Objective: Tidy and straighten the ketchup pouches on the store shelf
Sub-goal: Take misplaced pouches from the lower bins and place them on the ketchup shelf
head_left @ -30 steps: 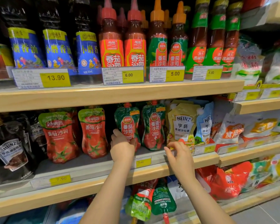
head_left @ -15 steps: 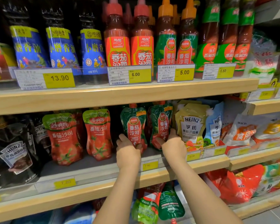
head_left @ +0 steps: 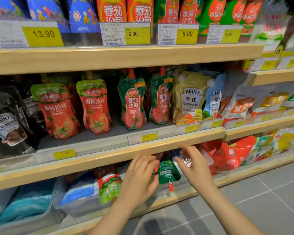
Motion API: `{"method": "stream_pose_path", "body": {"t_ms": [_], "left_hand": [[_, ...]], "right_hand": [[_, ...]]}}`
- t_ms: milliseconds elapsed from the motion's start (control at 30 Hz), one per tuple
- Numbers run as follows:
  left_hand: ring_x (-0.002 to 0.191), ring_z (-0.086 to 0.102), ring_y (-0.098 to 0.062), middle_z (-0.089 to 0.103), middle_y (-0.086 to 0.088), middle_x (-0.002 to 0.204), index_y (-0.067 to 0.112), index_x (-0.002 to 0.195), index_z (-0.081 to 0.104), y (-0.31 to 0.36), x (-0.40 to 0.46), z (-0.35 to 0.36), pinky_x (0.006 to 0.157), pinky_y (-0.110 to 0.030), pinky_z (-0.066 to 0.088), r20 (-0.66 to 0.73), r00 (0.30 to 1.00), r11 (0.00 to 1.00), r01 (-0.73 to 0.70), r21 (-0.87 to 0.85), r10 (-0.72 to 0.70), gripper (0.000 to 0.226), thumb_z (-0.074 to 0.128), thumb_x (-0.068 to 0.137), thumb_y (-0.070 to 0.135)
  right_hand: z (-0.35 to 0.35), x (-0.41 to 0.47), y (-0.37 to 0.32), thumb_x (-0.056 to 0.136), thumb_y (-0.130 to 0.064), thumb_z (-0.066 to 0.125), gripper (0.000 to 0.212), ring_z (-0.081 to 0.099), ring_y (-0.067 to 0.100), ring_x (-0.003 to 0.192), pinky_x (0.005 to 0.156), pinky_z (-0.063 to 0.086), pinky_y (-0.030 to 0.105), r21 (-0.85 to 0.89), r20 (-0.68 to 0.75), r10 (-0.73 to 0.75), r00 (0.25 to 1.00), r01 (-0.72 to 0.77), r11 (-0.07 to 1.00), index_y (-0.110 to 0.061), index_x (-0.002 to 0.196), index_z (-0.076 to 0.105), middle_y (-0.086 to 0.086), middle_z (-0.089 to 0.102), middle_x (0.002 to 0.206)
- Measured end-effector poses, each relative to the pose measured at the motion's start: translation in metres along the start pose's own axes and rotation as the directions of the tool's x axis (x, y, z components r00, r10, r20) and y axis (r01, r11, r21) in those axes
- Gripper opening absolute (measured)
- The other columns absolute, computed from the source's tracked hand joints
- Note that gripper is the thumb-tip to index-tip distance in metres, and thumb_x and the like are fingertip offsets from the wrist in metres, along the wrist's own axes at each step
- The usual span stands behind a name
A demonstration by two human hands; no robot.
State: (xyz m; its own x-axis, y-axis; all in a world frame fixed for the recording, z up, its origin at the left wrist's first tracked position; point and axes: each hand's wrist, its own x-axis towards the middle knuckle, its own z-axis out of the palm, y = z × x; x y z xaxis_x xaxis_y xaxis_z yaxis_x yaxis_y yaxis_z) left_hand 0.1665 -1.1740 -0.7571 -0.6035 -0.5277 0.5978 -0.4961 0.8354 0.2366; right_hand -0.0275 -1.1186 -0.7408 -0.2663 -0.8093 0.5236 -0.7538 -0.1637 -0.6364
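Two green ketchup pouches [head_left: 132,102] [head_left: 159,100] stand upright side by side on the middle shelf [head_left: 109,155], with two red ketchup pouches [head_left: 58,111] [head_left: 94,106] to their left. Both my hands are below that shelf, at the bottom shelf. A green pouch [head_left: 168,172] lies there upside down, its red cap pointing toward me. My left hand [head_left: 139,180] has spread fingers at that pouch's left edge. My right hand [head_left: 193,165] is open just right of it, over a white packet. Another red-and-green pouch [head_left: 109,189] lies upside down further left.
Heinz dressing pouches [head_left: 188,99] crowd the right of the green pair, and dark Heinz pouches [head_left: 7,126] sit far left. Sauce bottles fill the top shelf [head_left: 126,56]. Clear bins [head_left: 71,200] and red bags [head_left: 227,155] occupy the bottom shelf. Grey floor tiles [head_left: 261,200] lie at the lower right.
Both hands have left the green pouches on the middle shelf and dropped to the bottom shelf, around the upside-down green pouch. The view has moved closer and lower.
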Motion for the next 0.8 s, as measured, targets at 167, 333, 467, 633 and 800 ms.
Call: {"method": "stream_pose_path", "body": {"t_ms": [167, 333, 467, 633, 800], "left_hand": [[0.11, 0.056, -0.022, 0.061, -0.005, 0.119, 0.016, 0.118, 0.058, -0.018, -0.037, 0.015, 0.093, -0.037, 0.049, 0.218, 0.975, 0.994, -0.053, 0.098, 0.03, 0.051, 0.071, 0.07, 0.03], [0.127, 0.046, -0.028, 0.049, -0.008, 0.139, 0.019, 0.134, 0.046, -0.021, -0.046, 0.03, 0.102, -0.041, 0.041, 0.412, 0.909, 0.963, -0.05, 0.265, -0.066, 0.073, 0.076, 0.069, 0.033], [0.144, 0.001, -0.026, -0.003, -0.003, 0.158, 0.024, 0.147, -0.002, -0.027, -0.049, 0.047, 0.115, -0.038, 0.019, 0.482, 0.865, 0.952, -0.017, 0.306, -0.139, 0.083, 0.051, 0.087, 0.0], [0.144, 0.002, -0.029, -0.01, -0.003, 0.157, 0.022, 0.147, -0.006, -0.027, -0.047, 0.051, 0.109, -0.038, 0.034, 0.483, 0.856, 0.954, 0.036, 0.297, -0.183, 0.091, 0.046, 0.081, -0.013], [0.143, 0.007, -0.028, -0.004, -0.006, 0.158, 0.02, 0.147, -0.007, -0.033, -0.041, 0.049, 0.107, -0.035, 0.037, 0.47, 0.851, 0.95, 0.099, 0.296, -0.235, 0.096, 0.046, 0.077, -0.017]], "right_hand": [[0.021, -0.057, 0.033, 0.079, -0.017, 0.069, 0.031, 0.053, 0.002, 0.083, 0.068, 0.039, 0.009, -0.007, 0.038, 0.224, 0.974, -0.224, 0.974, -0.019, 0.108, 0.057, -0.007, 0.057, 0.09], [0.053, -0.06, 0.044, 0.081, -0.025, 0.067, 0.035, 0.054, 0.007, 0.077, 0.061, 0.038, 0.012, 0.16, 0.022, 0.58, 0.814, -0.576, 0.802, -0.011, 0.111, 0.055, 0.0, 0.057, 0.091], [0.075, -0.045, 0.041, 0.086, -0.023, 0.062, 0.029, 0.061, 0.031, 0.083, 0.074, 0.051, 0.042, 0.376, 0.156, 0.747, 0.646, -0.738, 0.56, -0.003, 0.104, 0.052, 0.02, 0.063, 0.094], [0.072, -0.043, 0.034, 0.092, -0.015, 0.052, 0.005, 0.063, 0.032, 0.089, 0.082, 0.052, 0.047, 0.4, 0.215, 0.735, 0.643, -0.745, 0.534, -0.013, 0.088, 0.055, 0.019, 0.066, 0.098], [0.042, -0.054, 0.03, 0.095, -0.007, 0.043, 0.012, 0.062, 0.009, 0.056, 0.051, 0.05, 0.021, 0.626, 0.308, 0.692, 0.653, -0.687, 0.369, -0.007, 0.096, 0.054, 0.004, 0.069, 0.07]]}}
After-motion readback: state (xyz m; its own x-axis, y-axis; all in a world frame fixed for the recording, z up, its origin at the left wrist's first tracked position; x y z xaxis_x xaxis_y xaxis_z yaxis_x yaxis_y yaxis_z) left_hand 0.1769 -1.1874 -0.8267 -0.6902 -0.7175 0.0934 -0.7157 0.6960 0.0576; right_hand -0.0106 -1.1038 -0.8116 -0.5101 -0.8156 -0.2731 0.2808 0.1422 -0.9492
